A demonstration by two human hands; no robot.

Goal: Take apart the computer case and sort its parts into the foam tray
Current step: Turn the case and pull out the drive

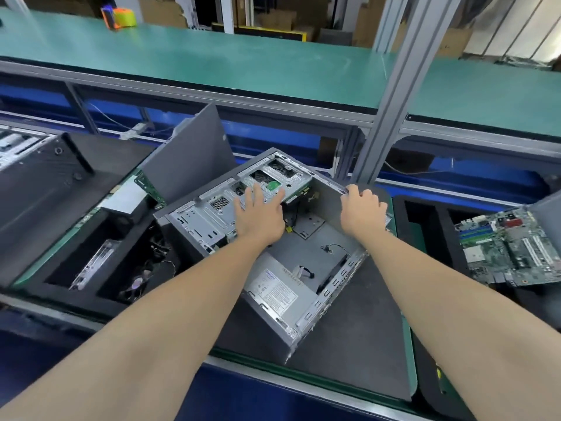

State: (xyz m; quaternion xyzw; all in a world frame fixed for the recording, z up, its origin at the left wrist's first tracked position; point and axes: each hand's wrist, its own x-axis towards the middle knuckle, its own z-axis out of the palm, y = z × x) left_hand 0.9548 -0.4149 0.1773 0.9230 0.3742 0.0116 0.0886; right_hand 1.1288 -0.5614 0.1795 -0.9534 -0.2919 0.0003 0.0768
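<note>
Head view, from left to right. On the left sits the black foam tray, with a metal card in one hole and a bundle of wires in the next. A grey panel leans up just behind it.

In the middle, the computer case lies open on the dark surface, turned a bit sideways. It is not empty yet. A metal cage fills its far left part, and a silver power box sits near the front.

The left hand lies flat on the cage with its fingers spread wide, holding nothing. The right hand has its fingers curled over the top edge of the case wall and grips it.

I think the job right now is to get the cage out. The right hand should hold the case tight so it cannot slide. The left hand needs to find how the cage lets go; I cannot see a catch or screws from here. Lift slowly, because little loose wires lie inside and could snag. The metal edges look thin, so fingers should go gently.

On the far right a green board rests in another foam tray.
</note>
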